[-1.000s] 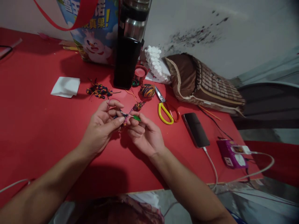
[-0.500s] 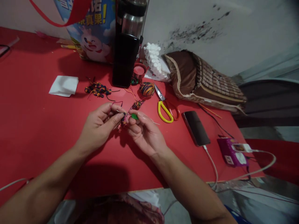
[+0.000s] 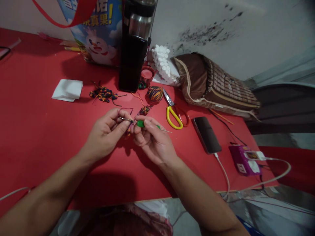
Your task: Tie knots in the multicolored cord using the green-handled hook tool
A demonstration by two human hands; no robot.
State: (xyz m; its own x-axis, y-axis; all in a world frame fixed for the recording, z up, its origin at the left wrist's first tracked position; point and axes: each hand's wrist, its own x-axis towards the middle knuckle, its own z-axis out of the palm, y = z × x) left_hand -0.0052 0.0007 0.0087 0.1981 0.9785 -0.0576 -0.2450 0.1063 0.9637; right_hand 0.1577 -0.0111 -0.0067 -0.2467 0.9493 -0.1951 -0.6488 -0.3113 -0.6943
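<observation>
My right hand point(image 3: 155, 139) grips a crochet hook point(image 3: 140, 123) by its green handle. The hook's metal shaft points left, toward my other hand, and a second thin metal end sticks out past the right fingers. Between thumb and fingers my left hand point(image 3: 108, 129) pinches a small piece of multicoloured crochet work point(image 3: 129, 131), partly hidden by the fingertips. The hook's tip passes by the left thumb at this work. A loose strand of yarn arches above the left fingers. Just beyond my hands lie a small wound bundle of yarn point(image 3: 144, 110) and a larger yarn ball point(image 3: 155, 94).
Yellow-handled scissors point(image 3: 174, 118) lie right of the yarn, with a charging phone point(image 3: 207, 135) farther right. Finished knotted pieces point(image 3: 103, 94) and a folded white paper point(image 3: 67, 90) lie left. A dark phone point(image 3: 132, 64) stands upright behind, near a brown plaid bag point(image 3: 221, 82).
The crochet hook has slid left, so its metal tip now shows beyond the left thumb, and more of its green handle shows on the right. Both hands stay nearly in place.
</observation>
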